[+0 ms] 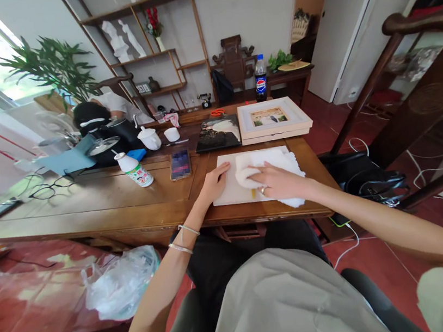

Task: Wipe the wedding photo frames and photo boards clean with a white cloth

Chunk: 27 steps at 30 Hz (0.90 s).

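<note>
A flat white board or panel (231,193) lies on the wooden table in front of me. My left hand (212,185) rests on its left edge, fingers stretched out and holding nothing. On the board's middle, my right hand (279,181) presses a bunched white cloth (245,167) under its fingers; a ring shows on one finger. More of the white cloth hangs over the board's right side, partly under the hand and wrist. A small yellow mark (253,193) shows below the bunched part; what it is, I cannot make out.
Behind the board lie a framed picture on a box (275,120), a dark photo panel (217,133) and orange scissors (217,112). A cola bottle (260,81) stands at the back. Leftward are a phone (180,164), white bottle (135,170), teapot (149,139) and glasses (53,185).
</note>
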{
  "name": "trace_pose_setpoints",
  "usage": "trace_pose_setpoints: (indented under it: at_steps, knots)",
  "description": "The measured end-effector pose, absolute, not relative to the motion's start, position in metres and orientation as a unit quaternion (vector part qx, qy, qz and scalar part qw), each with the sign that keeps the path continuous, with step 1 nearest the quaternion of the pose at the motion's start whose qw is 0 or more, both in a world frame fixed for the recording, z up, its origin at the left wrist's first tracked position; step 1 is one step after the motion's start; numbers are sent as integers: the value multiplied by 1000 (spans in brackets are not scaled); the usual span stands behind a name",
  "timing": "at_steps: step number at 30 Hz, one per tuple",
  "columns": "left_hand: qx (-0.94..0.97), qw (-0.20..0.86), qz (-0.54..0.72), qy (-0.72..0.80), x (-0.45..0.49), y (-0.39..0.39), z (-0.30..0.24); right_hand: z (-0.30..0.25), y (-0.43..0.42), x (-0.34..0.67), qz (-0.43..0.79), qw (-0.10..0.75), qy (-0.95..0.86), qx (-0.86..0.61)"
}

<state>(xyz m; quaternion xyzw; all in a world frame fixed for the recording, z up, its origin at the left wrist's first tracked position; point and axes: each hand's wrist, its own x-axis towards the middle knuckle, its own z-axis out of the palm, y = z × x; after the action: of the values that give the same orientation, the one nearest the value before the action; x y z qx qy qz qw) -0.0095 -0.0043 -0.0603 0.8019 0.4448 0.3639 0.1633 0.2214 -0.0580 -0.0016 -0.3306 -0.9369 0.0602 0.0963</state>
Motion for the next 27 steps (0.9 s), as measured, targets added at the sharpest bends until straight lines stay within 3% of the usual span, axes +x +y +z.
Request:
trace_pose_setpoints:
  at_steps: [7,16,27]
  knots:
    - [800,171,360,449,-10,-5,-60,3,-4,218,37,77,-919,-385]
    - [798,173,369,443,-11,-3,-62,25,-92,222,53,70,-953,-290]
    - [800,177,377,432,-11,-2,-62,10,-21,187,17,38,-891,-451]
